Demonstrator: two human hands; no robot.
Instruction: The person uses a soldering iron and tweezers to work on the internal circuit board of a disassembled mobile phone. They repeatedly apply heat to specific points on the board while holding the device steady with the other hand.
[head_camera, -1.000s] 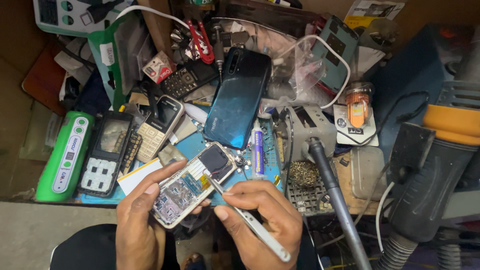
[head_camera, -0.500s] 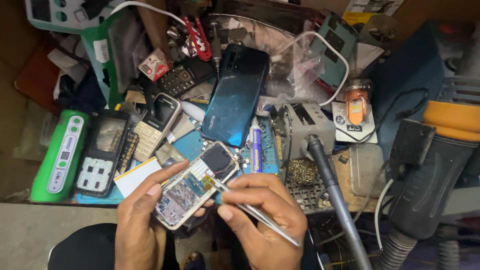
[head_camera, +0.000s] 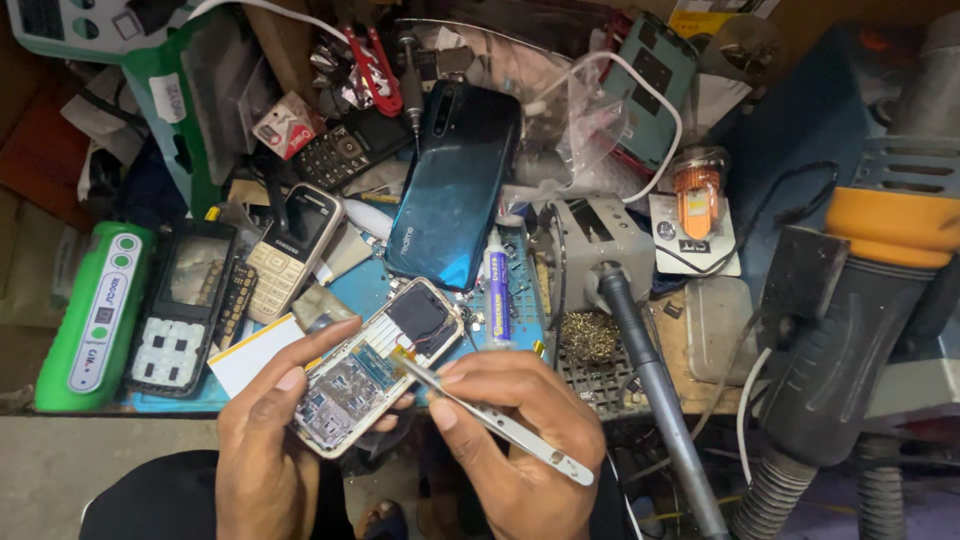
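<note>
My left hand (head_camera: 268, 448) grips an opened small phone (head_camera: 375, 365) with its circuit board bare and a dark screen at its top end. My right hand (head_camera: 520, 440) pinches metal tweezers (head_camera: 490, 418), and their tip rests on the board near the phone's middle. Both hands sit at the near edge of a cluttered blue work mat (head_camera: 370, 285).
A large teal phone back (head_camera: 455, 185) lies just beyond, with a small glue tube (head_camera: 497, 290) beside it. Keypad phones (head_camera: 290, 250), a black phone frame (head_camera: 185, 305) and a green device (head_camera: 95, 315) lie left. A soldering iron (head_camera: 650, 390), its stand (head_camera: 595, 240) and a hot-air gun (head_camera: 850, 330) stand right.
The tweezers' tip has shifted slightly along the board toward the phone's middle. My left hand still holds the phone in the same place.
</note>
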